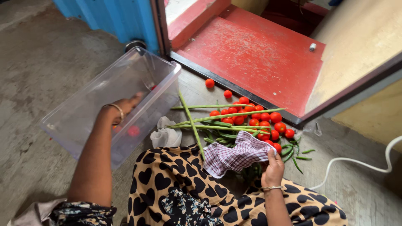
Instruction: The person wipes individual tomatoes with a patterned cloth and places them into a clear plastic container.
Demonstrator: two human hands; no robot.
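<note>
My left hand (125, 106) reaches into a clear plastic tub (83, 113) that is tilted on the concrete floor; its fingers are partly hidden behind the wall, and a red tomato (133, 131) lies inside near it. My right hand (273, 167) grips the edge of a checked purple-and-white cloth (234, 155) draped over my knee. In front of the cloth lies a pile of red tomatoes (259, 119), long green drumstick pods (228, 115) and green chillies (293, 152).
A crumpled white plastic bag (166, 134) sits beside the tub. A red doorstep (255, 58) with a dark frame rises behind the vegetables, and a blue corrugated sheet (113, 16) stands at the back. A white cable (360, 163) runs along the floor at right.
</note>
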